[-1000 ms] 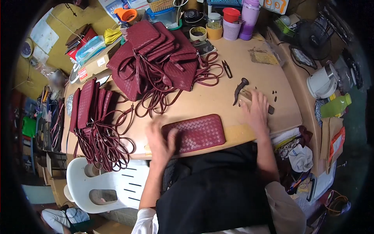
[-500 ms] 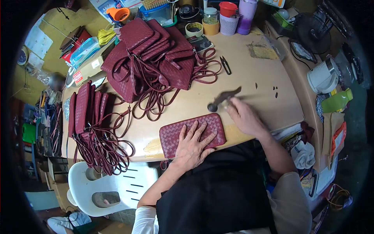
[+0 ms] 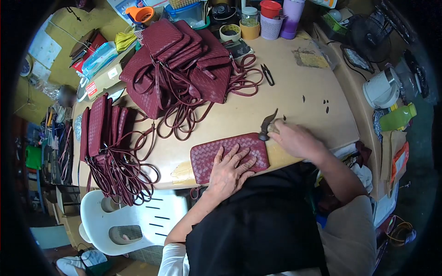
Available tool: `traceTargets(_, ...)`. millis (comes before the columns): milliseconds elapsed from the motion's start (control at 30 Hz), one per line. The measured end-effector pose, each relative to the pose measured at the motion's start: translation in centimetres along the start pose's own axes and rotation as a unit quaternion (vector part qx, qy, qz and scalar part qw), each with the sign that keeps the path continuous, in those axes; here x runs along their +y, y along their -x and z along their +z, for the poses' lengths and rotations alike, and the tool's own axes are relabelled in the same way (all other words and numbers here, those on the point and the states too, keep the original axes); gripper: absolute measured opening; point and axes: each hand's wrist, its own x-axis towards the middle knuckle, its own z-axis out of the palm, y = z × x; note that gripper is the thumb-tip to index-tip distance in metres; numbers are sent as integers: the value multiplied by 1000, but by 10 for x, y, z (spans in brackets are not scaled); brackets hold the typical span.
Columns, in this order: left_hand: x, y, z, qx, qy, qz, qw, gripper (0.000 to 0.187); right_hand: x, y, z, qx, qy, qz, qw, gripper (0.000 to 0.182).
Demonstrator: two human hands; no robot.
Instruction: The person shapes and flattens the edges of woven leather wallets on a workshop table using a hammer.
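Observation:
A burgundy woven wallet [image 3: 202, 158] lies flat at the table's near edge, a small strap hanging from its lower left corner. My left hand [image 3: 229, 171] rests on it with fingers spread, pressing the woven face. In my right hand [image 3: 294, 140] is a small hammer [image 3: 267, 125] with a dark metal head, its handle mostly hidden by my closed fingers. The round face of the hammer head is right at the wallet's upper right corner, and its thin curved end points up and away.
Burgundy pouches [image 3: 184, 60] with looped straps are heaped at the back, and another bundle [image 3: 103, 129] hangs over the left edge. Thread snips [image 3: 267, 75] and several small dark scraps [image 3: 327, 109] lie on the table [image 3: 258, 103]. A white plastic chair [image 3: 99, 218] stands at left.
The hammer has moved right and down from above the wallet to its upper right corner, its head turning more upright. My left hand stays on the wallet.

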Motion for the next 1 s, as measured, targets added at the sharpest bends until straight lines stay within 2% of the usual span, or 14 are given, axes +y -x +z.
traceTargets(67,-3,0,0,-14,13,3,1000,45,-2,7,-18,-7,-3,-28,1000,39)
traceTargets(133,3,0,-7,-36,29,6,999,51,-23,13,-23,46,-99,67,992,41)
traceTargets(233,25,12,-31,-73,-113,-157,978,70,-8,14,1,-34,-43,103,993,39)
traceTargets(333,4,36,-27,-49,-94,-189,976,67,5,17,-15,-60,-51,88,993,40)
traceTargets(400,3,32,-13,-35,-112,-181,976,65,1,12,-27,-11,-87,64,994,39)
traceTargets(433,2,26,-8,-30,-88,-132,987,64,-2,8,-15,125,-95,-14,987,37)
traceTargets(467,4,17,-4,-22,-65,-84,994,63,-11,-1,-11,123,-96,-19,988,37)
traceTargets(600,10,-2,9,7,-33,-44,998,62,-26,-37,18,132,-114,-106,979,36)
traceTargets(667,2,5,5,13,2,-37,999,61,-12,-45,32,14,34,-157,987,33)
traceTargets(700,0,6,5,21,41,-27,999,59,-28,-46,4,-44,50,-99,993,31)
traceTargets(800,-1,5,7,17,11,-21,1000,57,-60,-54,-44,-74,86,-133,985,35)
traceTargets(833,-1,5,7,18,14,-24,999,56,-67,-58,-38,-4,7,-167,986,36)
traceTargets(867,-1,4,7,19,14,-27,999,56,-71,-66,-25,-6,7,-169,986,36)
traceTargets(1000,-1,5,7,23,16,-34,999,55,-74,-86,11,-97,59,-165,980,34)
